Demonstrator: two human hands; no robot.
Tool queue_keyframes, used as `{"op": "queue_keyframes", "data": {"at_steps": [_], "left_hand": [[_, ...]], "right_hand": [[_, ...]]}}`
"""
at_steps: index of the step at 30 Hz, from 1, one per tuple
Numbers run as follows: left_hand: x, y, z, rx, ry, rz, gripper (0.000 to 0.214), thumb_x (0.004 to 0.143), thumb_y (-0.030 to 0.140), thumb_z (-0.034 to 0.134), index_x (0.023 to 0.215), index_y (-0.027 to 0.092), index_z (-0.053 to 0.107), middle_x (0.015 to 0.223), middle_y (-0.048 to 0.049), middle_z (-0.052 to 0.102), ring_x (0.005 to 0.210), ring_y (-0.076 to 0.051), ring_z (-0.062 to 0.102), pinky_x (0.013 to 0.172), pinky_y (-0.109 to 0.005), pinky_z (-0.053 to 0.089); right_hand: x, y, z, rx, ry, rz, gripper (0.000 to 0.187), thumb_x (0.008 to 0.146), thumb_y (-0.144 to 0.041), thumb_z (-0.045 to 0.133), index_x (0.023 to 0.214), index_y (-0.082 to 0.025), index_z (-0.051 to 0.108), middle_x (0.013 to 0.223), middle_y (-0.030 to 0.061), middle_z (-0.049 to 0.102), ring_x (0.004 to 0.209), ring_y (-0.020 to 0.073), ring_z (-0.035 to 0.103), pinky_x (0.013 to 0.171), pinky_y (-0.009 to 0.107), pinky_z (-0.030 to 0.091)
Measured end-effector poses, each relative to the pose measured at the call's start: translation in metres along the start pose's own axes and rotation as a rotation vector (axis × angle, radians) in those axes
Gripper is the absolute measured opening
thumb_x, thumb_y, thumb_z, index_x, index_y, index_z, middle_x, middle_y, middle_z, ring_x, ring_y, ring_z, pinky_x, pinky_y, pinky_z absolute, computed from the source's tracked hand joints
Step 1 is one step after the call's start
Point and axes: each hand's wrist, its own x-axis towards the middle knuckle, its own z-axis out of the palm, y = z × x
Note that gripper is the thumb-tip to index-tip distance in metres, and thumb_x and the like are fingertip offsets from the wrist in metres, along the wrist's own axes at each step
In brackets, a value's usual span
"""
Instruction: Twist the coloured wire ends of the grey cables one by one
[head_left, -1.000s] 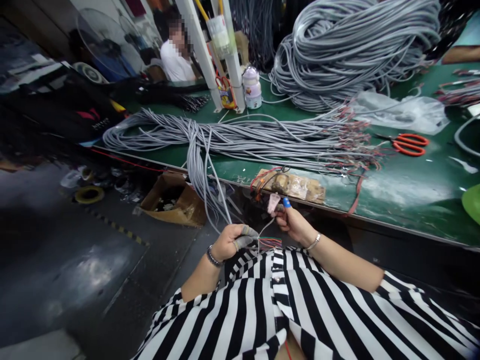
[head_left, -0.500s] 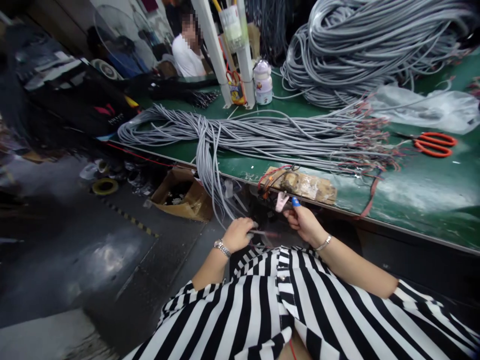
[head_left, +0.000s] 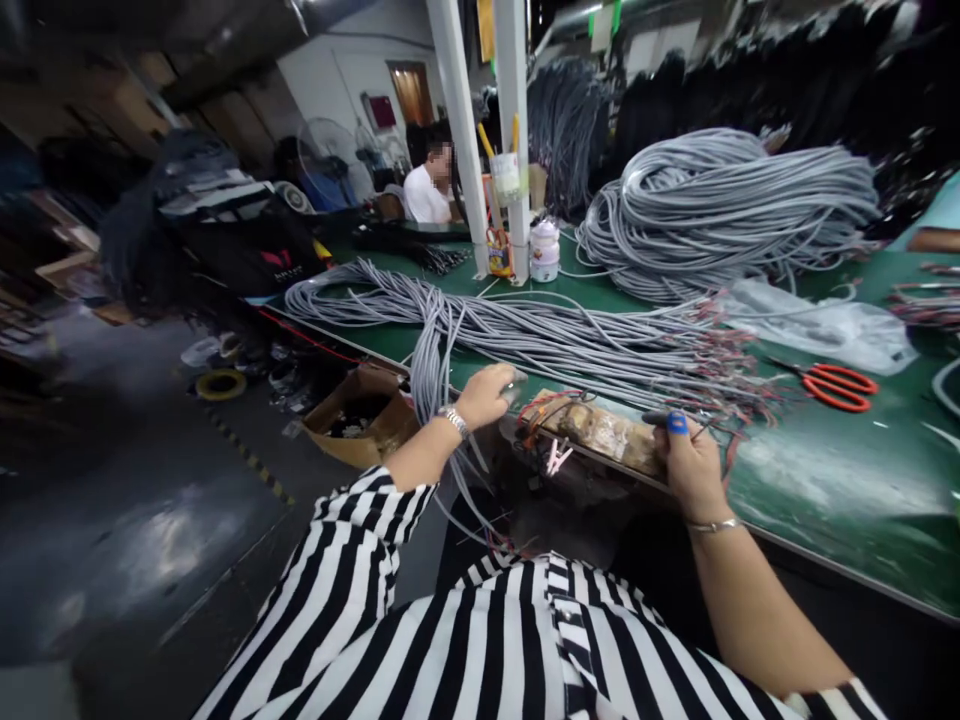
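My left hand (head_left: 486, 397) reaches over the table's front edge, beside the hanging fold of a grey cable bundle (head_left: 577, 335). Its fingers point forward, grey covers show on the fingertips, and I see nothing in them. My right hand (head_left: 694, 468) is at the right end of a worn wooden block (head_left: 611, 435), thumb and forefinger apart. A blue cover sits on that thumb and a dark one on the forefinger; the other fingers are hidden. Below the block's edge hangs a pink clip (head_left: 556, 456), clear of both hands. Loose cable ends (head_left: 499, 540) hang down by my lap.
Red-handled scissors (head_left: 838, 386) and a clear plastic bag (head_left: 825, 325) lie to the right on the green table (head_left: 840, 490). Behind are a large grey cable coil (head_left: 727, 215) and white posts (head_left: 513, 130). A cardboard box (head_left: 360, 415) stands below left. A person in white (head_left: 427, 192) is farther back.
Both hands have moved up and forward from my lap to the table edge. My right hand has left the pink clip and shifted right. My view has tilted up.
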Motion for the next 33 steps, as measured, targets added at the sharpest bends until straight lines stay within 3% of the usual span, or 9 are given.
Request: {"op": "queue_keyframes", "data": {"at_steps": [4, 7, 12, 15, 18, 22, 28, 31, 33], "left_hand": [[0.057, -0.013, 0.01, 0.345, -0.136, -0.113, 0.046, 0.082, 0.016, 0.055, 0.128, 0.012, 0.056, 0.138, -0.0154, 0.052, 0.127, -0.028, 0.049, 0.107, -0.041, 0.037], [0.076, -0.02, 0.016, 0.454, -0.218, -0.138, 0.05, 0.078, 0.013, 0.055, 0.128, 0.013, 0.055, 0.132, -0.0162, 0.054, 0.118, -0.028, 0.055, 0.099, -0.039, 0.041], [0.076, -0.026, 0.018, 0.491, -0.257, -0.096, 0.041, 0.081, 0.021, 0.054, 0.121, 0.013, 0.058, 0.111, -0.0162, 0.062, 0.101, -0.03, 0.062, 0.087, -0.041, 0.046], [0.076, -0.028, 0.018, 0.493, -0.175, -0.047, 0.032, 0.082, 0.021, 0.053, 0.111, 0.013, 0.063, 0.127, -0.0173, 0.056, 0.114, -0.031, 0.056, 0.098, -0.042, 0.042], [0.084, -0.03, 0.015, 0.476, -0.145, -0.087, 0.043, 0.084, 0.021, 0.051, 0.126, 0.011, 0.054, 0.138, -0.0173, 0.05, 0.123, -0.028, 0.052, 0.104, -0.037, 0.038], [0.093, -0.032, 0.007, 0.544, -0.259, -0.182, 0.054, 0.085, 0.031, 0.054, 0.134, 0.011, 0.044, 0.125, -0.0184, 0.059, 0.117, -0.029, 0.057, 0.098, -0.036, 0.043], [0.09, -0.032, -0.002, 0.535, -0.347, -0.18, 0.044, 0.078, 0.03, 0.058, 0.117, 0.01, 0.055, 0.108, -0.0192, 0.068, 0.106, -0.032, 0.063, 0.091, -0.039, 0.045], [0.086, -0.034, -0.013, 0.478, -0.381, -0.135, 0.03, 0.076, 0.027, 0.057, 0.101, 0.014, 0.064, 0.11, -0.0148, 0.068, 0.107, -0.029, 0.062, 0.089, -0.034, 0.044], [0.084, -0.034, -0.027, 0.431, -0.42, -0.127, 0.021, 0.077, 0.03, 0.055, 0.088, 0.017, 0.067, 0.099, -0.0091, 0.07, 0.097, -0.024, 0.064, 0.081, -0.029, 0.045]], "right_hand": [[0.001, -0.001, 0.003, -0.089, 0.036, -0.04, 0.039, 0.083, -0.055, 0.056, 0.077, -0.018, 0.069, 0.052, -0.0014, 0.044, 0.052, 0.0141, 0.041, 0.049, 0.026, 0.031], [-0.001, -0.007, 0.005, -0.103, 0.035, -0.049, 0.034, 0.081, -0.051, 0.059, 0.074, -0.019, 0.068, 0.057, 0.0004, 0.052, 0.059, 0.0165, 0.047, 0.055, 0.027, 0.037], [0.001, -0.01, 0.004, -0.06, 0.044, -0.027, 0.033, 0.082, -0.049, 0.058, 0.067, -0.02, 0.062, 0.06, 0.0006, 0.054, 0.059, 0.0151, 0.045, 0.058, 0.028, 0.038], [0.001, -0.009, 0.005, -0.071, 0.04, -0.062, 0.034, 0.082, -0.047, 0.058, 0.062, -0.02, 0.056, 0.059, -0.0003, 0.051, 0.059, 0.0143, 0.043, 0.058, 0.027, 0.036], [0.001, -0.008, 0.005, -0.091, 0.045, -0.084, 0.036, 0.082, -0.047, 0.058, 0.059, -0.02, 0.054, 0.055, -0.0013, 0.047, 0.057, 0.0136, 0.041, 0.056, 0.027, 0.034], [0.002, -0.005, 0.005, -0.117, 0.037, -0.109, 0.037, 0.082, -0.049, 0.057, 0.062, -0.018, 0.057, 0.059, 0.0001, 0.053, 0.06, 0.0145, 0.045, 0.058, 0.027, 0.037], [0.003, 0.002, 0.004, -0.159, 0.021, -0.119, 0.037, 0.083, -0.051, 0.054, 0.065, -0.018, 0.058, 0.06, -0.0001, 0.054, 0.059, 0.0143, 0.046, 0.057, 0.027, 0.037], [0.003, 0.002, 0.004, -0.165, 0.009, -0.108, 0.037, 0.084, -0.05, 0.054, 0.064, -0.019, 0.055, 0.06, 0.0001, 0.054, 0.059, 0.0145, 0.047, 0.057, 0.027, 0.037], [0.002, 0.001, 0.004, -0.167, 0.008, -0.106, 0.037, 0.083, -0.051, 0.054, 0.064, -0.019, 0.055, 0.06, 0.0003, 0.055, 0.061, 0.0154, 0.049, 0.058, 0.027, 0.037]]}}
